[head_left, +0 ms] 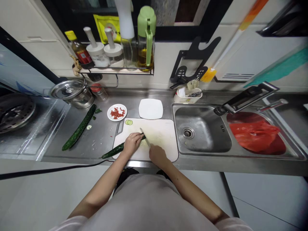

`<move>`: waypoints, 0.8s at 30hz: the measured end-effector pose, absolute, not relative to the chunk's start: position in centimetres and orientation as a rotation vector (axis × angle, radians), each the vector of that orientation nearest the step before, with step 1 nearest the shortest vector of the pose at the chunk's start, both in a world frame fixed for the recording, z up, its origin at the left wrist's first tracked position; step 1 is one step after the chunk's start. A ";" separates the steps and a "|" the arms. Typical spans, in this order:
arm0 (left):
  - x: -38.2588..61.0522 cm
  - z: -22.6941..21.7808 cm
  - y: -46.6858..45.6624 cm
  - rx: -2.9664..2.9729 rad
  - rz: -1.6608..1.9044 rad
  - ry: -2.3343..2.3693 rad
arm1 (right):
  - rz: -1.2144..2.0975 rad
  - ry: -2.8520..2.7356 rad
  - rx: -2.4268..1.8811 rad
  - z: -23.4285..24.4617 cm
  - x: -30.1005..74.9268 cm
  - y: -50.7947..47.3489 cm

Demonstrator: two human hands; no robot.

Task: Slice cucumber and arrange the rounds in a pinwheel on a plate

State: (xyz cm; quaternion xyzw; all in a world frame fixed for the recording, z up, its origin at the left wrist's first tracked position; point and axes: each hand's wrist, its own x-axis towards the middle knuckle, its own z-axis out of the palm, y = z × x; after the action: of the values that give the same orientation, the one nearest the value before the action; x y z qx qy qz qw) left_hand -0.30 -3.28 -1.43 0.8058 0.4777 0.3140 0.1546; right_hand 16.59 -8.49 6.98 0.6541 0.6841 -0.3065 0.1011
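On the white cutting board lies a dark green cucumber, its left end sticking out past the board onto the counter. My left hand is curled down on the cucumber's right part, holding it. My right hand grips a knife whose blade stands at the cucumber's cut end, right beside my left fingers. Two cucumber slices lie at the board's far left corner.
A second whole cucumber lies on the steel counter to the left, with a small plate of red pieces and an empty white plate behind the board. A pot with lid stands far left. The sink is on the right, with a red bag in the further basin.
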 end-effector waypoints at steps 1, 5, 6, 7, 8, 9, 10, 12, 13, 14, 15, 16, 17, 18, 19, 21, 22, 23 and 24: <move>-0.3 -1.5 -3.3 2.309 0.897 1.373 | -0.904 2.011 1.931 7.0 16.7 -8.7; -0.3 -1.6 -3.3 2.317 0.888 1.381 | -0.894 2.001 1.935 7.0 16.7 -8.9; -0.3 -1.6 -3.3 2.318 0.885 1.380 | -0.894 2.005 1.935 6.9 16.7 -8.7; -0.3 -1.6 -3.3 2.318 0.883 1.378 | -0.893 2.010 1.936 6.8 16.6 -8.6; -0.3 -1.6 -3.3 2.316 0.883 1.377 | -0.894 2.015 1.938 6.7 16.6 -8.5; -0.3 -1.6 -3.3 2.312 0.882 1.377 | -0.897 2.020 1.942 6.6 16.6 -8.4; -0.3 -1.6 -3.3 2.307 0.882 1.379 | -0.899 2.024 1.948 6.4 16.5 -8.3; -0.3 -1.5 -3.3 2.296 0.886 1.381 | -0.901 2.032 1.960 6.1 16.5 -8.1; -0.3 -1.5 -3.3 2.293 0.888 1.381 | -0.901 2.038 1.962 5.9 16.5 -8.0; -0.3 -1.5 -3.3 2.291 0.891 1.379 | -0.898 2.046 1.963 5.8 16.4 -8.0; -0.3 -1.5 -3.3 2.291 0.894 1.376 | -0.893 2.054 1.962 5.6 16.4 -7.9; -0.3 -1.5 -3.3 2.292 0.899 1.373 | -0.889 2.063 1.960 5.5 16.3 -7.8; -0.3 -1.6 -3.3 2.293 0.903 1.371 | -0.887 2.069 1.959 5.5 16.2 -7.7; -0.2 -1.6 -3.3 2.294 0.906 1.371 | -0.887 2.075 1.959 5.4 16.2 -7.6; -0.2 -1.6 -3.3 2.294 0.907 1.370 | -0.887 2.073 1.963 5.4 16.1 -7.4; -0.2 -1.5 -3.3 2.295 0.906 1.370 | -0.889 2.065 1.966 5.4 16.0 -7.3; -0.2 -1.5 -3.3 2.295 0.904 1.372 | -0.887 2.065 1.967 5.4 16.0 -7.3; -0.2 -1.5 -3.3 2.295 0.902 1.375 | -0.884 2.068 1.968 5.4 16.0 -7.2; -0.2 -1.4 -3.3 2.295 0.901 1.380 | -0.882 2.072 1.968 5.4 16.0 -7.2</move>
State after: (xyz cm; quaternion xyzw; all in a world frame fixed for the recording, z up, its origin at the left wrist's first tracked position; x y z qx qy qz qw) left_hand -0.17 -3.29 -1.42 0.8021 0.4823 0.3149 0.1574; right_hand 15.98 -7.24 5.39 0.6561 0.6909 -0.2940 0.0757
